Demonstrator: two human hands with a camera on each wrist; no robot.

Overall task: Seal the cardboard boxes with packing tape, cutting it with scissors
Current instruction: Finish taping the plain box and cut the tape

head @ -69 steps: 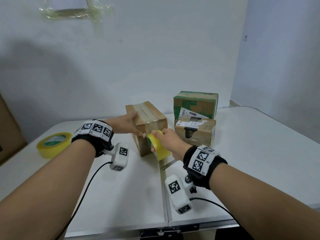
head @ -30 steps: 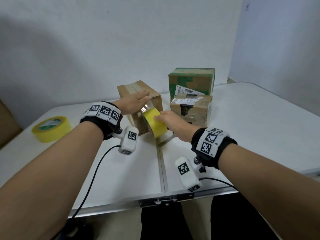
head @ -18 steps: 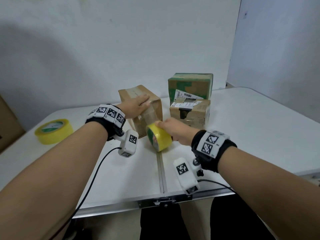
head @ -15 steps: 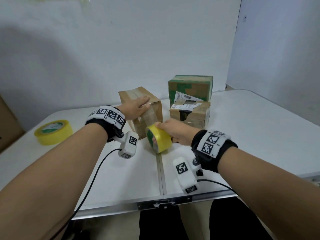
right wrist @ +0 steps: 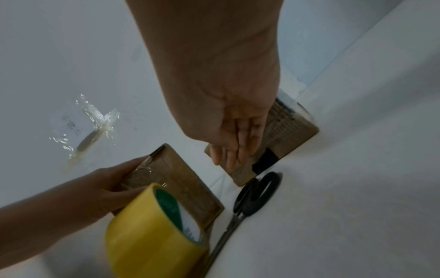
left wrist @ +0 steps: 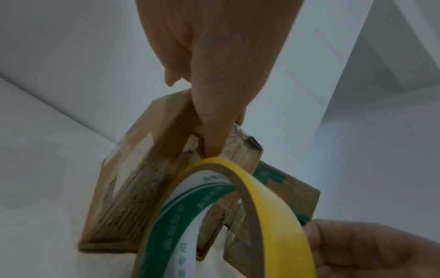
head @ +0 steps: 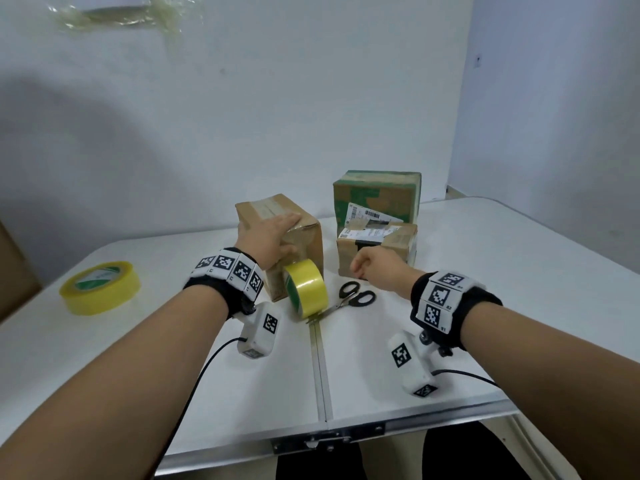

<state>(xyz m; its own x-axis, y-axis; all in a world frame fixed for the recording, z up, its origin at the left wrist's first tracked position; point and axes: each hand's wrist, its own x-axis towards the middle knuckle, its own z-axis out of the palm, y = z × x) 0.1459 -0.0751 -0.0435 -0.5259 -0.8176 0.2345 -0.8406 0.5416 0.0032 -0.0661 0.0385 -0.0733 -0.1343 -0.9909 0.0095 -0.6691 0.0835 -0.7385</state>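
Note:
A brown cardboard box stands at the middle of the white table. My left hand lies flat on its top, thumb pressing the front face. The yellow tape roll stands on edge on the table against the box front, with a clear strip running up to the box. The wrist views show the same roll and box. My right hand hovers relaxed and empty just over the black-handled scissors, which lie right of the roll.
A small labelled brown box sits just behind my right hand, a green box behind that. A second yellow tape roll lies flat at the left. A large cardboard piece stands at the left edge. A seam splits the table.
My right hand drew the roll down from the box top to the table, let go of it and moved right over the scissors. My left hand stayed on the box.

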